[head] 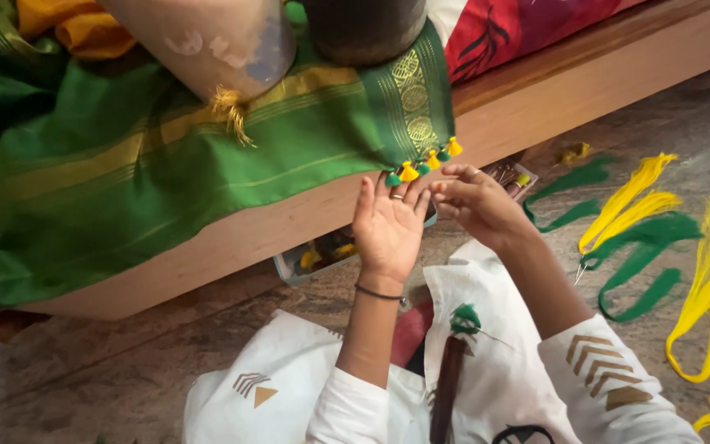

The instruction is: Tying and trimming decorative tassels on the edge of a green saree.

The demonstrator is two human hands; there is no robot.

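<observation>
Where hands (429,210) meet, tassels (421,167) just above.

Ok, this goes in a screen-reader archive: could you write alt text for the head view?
Two hands, left hand and right hand, meet at a row of small yellow and green tassels on the corner of a green gold-bordered cloth draped over a wooden ledge. Yellow and green thread bundles lie on the floor.

I sit on a mottled stone floor (125,370). Before me runs a low wooden ledge (601,74), evenly lit by soft daylight.
</observation>
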